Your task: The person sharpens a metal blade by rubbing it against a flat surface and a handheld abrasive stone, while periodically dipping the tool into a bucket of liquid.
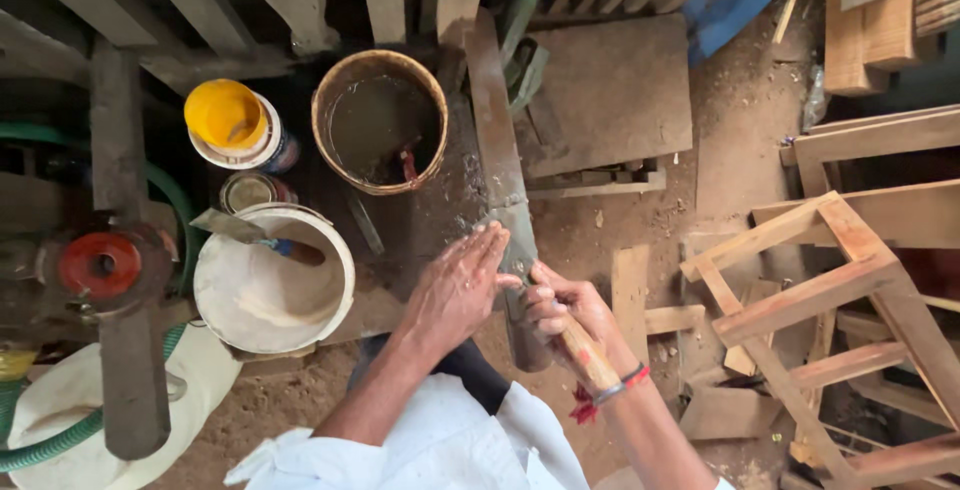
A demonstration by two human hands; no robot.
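My left hand (pixel 458 285) lies flat, fingers spread, on a long narrow wooden plank (pixel 495 140) that runs away from me over the sawdust floor. My right hand (pixel 562 312) is closed on the wooden handle (pixel 590 358) of a scraper tool, whose flat metal blade (pixel 520 233) rests on the plank right next to my left fingertips. A red thread and a band circle my right wrist. White cloth covers my lap below both arms.
A white bucket of pale paste (pixel 268 280) with a putty knife (pixel 250 233) on its rim stands left. Behind it are a yellow-lidded tub (pixel 232 120) and a brown bucket of dark liquid (pixel 380 120). A wooden stool frame (pixel 830 290) stands right; a green hose (pixel 60 440) curls at left.
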